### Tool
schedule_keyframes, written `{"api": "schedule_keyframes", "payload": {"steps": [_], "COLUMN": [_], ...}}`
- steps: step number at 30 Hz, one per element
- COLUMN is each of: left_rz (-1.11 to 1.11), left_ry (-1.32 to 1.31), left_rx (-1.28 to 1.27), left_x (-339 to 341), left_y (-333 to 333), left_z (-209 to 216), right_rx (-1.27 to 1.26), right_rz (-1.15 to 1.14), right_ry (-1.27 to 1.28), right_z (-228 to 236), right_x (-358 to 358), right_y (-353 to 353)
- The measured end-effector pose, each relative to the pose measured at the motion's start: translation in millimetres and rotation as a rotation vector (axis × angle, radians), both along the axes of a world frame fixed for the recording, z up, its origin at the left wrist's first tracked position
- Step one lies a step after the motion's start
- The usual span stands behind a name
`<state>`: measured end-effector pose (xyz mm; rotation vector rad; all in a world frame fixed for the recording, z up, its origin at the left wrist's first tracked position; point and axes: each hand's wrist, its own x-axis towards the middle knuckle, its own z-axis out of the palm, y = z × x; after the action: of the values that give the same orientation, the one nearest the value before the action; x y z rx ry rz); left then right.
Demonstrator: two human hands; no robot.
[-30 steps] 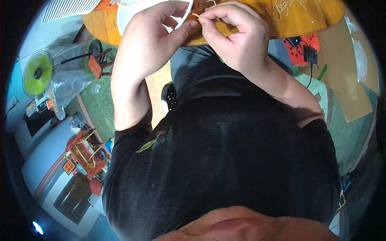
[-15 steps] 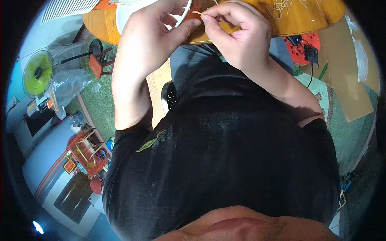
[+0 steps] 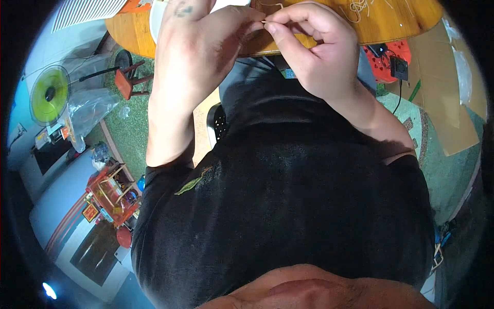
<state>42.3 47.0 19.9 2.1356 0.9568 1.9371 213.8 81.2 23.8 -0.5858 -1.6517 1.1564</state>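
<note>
Over the near edge of the wooden table (image 3: 396,26), both my hands meet at the fingertips. Thumb and finger of my right hand (image 3: 324,49) are closed on a thin pale string (image 3: 265,21), of which only a short bit shows. My left hand (image 3: 198,46) is pinched at the string's other side, its fingertips touching or almost touching the right ones. Partly behind the left hand is a white dish-like object (image 3: 155,23), mostly hidden. More loose pale strings (image 3: 358,7) lie on the table beyond my right hand.
A white ribbed rack or panel (image 3: 85,13) stands at the upper left. On the left floor are a green-bladed fan (image 3: 50,93) and a small reddish stool (image 3: 124,84). Cardboard (image 3: 437,87) and a red item (image 3: 395,51) with a black adapter (image 3: 399,68) lie at the right.
My left hand has rolled over, and its fingertips have closed in on the string by the right hand. The right hand has shifted slightly right and down. The white curved rim beside the left fingers is now hidden.
</note>
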Motion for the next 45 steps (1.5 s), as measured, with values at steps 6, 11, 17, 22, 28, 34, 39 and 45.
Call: {"api": "schedule_keyframes", "payload": {"steps": [6, 11, 17, 22, 28, 34, 39, 45], "left_rz": [0.017, 0.426, 0.532, 0.489, 0.400, 0.353, 0.364, 0.346], "left_ry": [-0.029, 0.892, 0.426, 0.427, 0.498, 0.475, 0.518, 0.434], "left_rx": [0.144, -0.541, -0.818, -0.983, -1.005, -1.120, -1.158, -1.332], "left_x": [3, 13, 5, 1, 5, 5, 5, 1], "left_y": [4, -35, -37, -31, -29, -26, -22, -16], "left_z": [-7, 77, 79, 82, 90, 95, 98, 93], "right_rx": [-0.027, 0.011, 0.084, 0.092, 0.105, 0.080, 0.086, 0.048], "right_rz": [0.088, 0.082, 0.012, -0.015, 0.009, 0.014, 0.004, 0.012], "right_ry": [-0.098, -0.092, -0.040, -0.052, -0.029, -0.038, -0.054, -0.045], "right_z": [4, 2, -12, -13, -13, -14, -12, -12], "right_x": [5, 7, -6, -9, -11, -14, -16, -16], "right_y": [1, 6, 9, 4, 5, 4, 3, 3]}}
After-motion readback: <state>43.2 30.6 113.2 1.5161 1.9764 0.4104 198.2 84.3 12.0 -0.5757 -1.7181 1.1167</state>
